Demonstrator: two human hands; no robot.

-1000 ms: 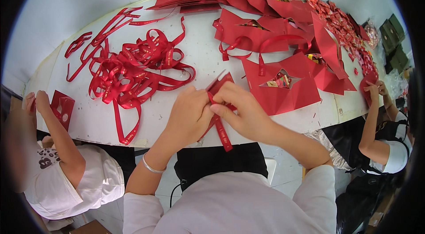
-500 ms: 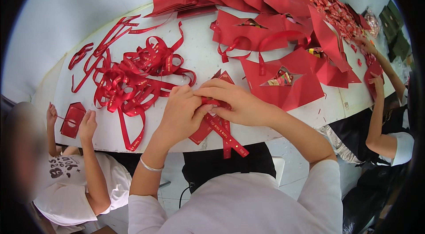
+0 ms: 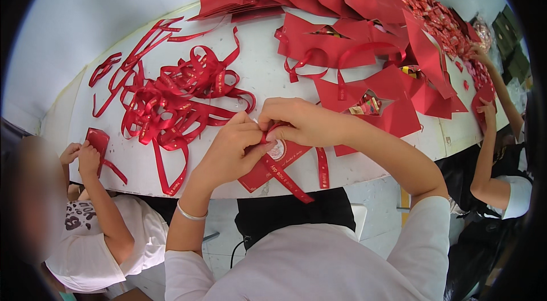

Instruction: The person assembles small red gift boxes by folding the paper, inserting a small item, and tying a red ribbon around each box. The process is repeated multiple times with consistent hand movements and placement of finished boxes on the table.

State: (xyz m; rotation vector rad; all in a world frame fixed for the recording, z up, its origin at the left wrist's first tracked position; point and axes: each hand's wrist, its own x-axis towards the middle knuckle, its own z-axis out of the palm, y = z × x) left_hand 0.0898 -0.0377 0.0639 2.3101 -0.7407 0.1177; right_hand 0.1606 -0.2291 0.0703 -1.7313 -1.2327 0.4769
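The red box [image 3: 253,178] lies directly under the hands at the near edge of the table [image 3: 262,67], its far side hidden by them; what shows of its long axis seems to slant from near left to far right. The left hand [image 3: 233,147] is over the box's left part and the right hand [image 3: 296,121] over its far side, so both are about equally near. Thumb and fingers of each hand pinch together on a red ribbon [image 3: 285,175] above the box; how it loops between the fingertips is hidden. One tail runs slantwise over the box's near side, and a second ribbon tail [image 3: 323,167] hangs to its right. A round pale label [image 3: 277,150] sits on the box, half covered by the fingers, with small gold lettering beside it, too fine to read. Pale printed letters repeat along the ribbon. Left of the box and beyond it is a tangled ribbon heap [image 3: 171,101], printed likewise; to the box's right and beyond is an open red carton [image 3: 339,93], wrapped pieces [image 3: 367,106] showing through its opening.
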